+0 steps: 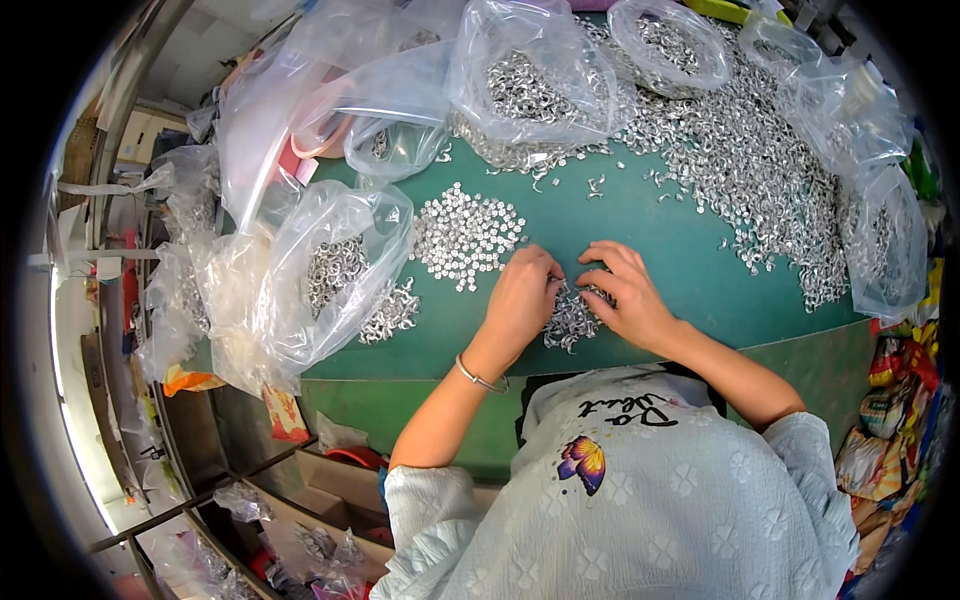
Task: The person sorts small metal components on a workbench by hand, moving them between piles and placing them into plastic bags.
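Note:
Both my hands work close together over a small pile of curved silver metal pieces [570,325] at the table's near edge. My left hand [518,298] is closed in a pinch, its fingertips at a small silver metal piece beside the pile. Curled fingers on my right hand [632,298] meet its thumb at the pile's right side; what they hold is too small to make out. Just beyond my left hand, many small silver pieces [465,237] lie spread in a flat single layer. Left of it rests a smaller loose heap of curved metal pieces [392,313].
An opened plastic bag [345,270] of metal pieces stands left on the green table [640,215]. More filled bags [530,95] line the far side. A large heap of metal pieces [760,160] covers the right. Shelf compartments [320,490] sit below left; colourful packages [880,430] are at right.

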{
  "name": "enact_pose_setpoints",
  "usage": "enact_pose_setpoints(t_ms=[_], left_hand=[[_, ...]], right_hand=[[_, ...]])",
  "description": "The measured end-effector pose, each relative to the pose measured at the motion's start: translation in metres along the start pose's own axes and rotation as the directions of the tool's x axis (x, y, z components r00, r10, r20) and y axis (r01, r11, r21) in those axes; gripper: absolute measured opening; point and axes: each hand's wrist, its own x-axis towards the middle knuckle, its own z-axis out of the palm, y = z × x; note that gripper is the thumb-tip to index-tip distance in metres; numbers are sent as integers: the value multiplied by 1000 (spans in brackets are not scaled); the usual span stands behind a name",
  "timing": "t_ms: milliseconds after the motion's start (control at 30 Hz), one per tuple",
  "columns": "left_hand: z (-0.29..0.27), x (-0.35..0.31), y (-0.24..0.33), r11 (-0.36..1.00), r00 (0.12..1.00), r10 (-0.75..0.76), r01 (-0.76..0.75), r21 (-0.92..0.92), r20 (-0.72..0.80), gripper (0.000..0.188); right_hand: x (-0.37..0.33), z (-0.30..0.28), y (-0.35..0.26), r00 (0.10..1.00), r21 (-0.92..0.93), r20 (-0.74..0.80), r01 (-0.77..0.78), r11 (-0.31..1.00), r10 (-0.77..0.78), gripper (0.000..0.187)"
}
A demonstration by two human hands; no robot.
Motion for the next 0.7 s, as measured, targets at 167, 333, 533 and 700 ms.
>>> enact_pose_setpoints(t_ms=[167,333,533,700], left_hand=[[-17,2,3,968,985,-173,166,-188,-24,13],[-35,4,-34,966,948,100,-21,257,-302,15],[-11,-70,21,893,897,-370,273,-357,-240,6],[40,-146,13,31,605,-315,776,-629,731,38]], right_hand=[[-3,0,3,993,187,72,-106,977,94,31],[1,-1,-1,976,119,205,53,991,-77,46],[16,0,6,949,123,247,170,978,-196,49],[15,5,3,897,218,326,235,947,-297,46]])
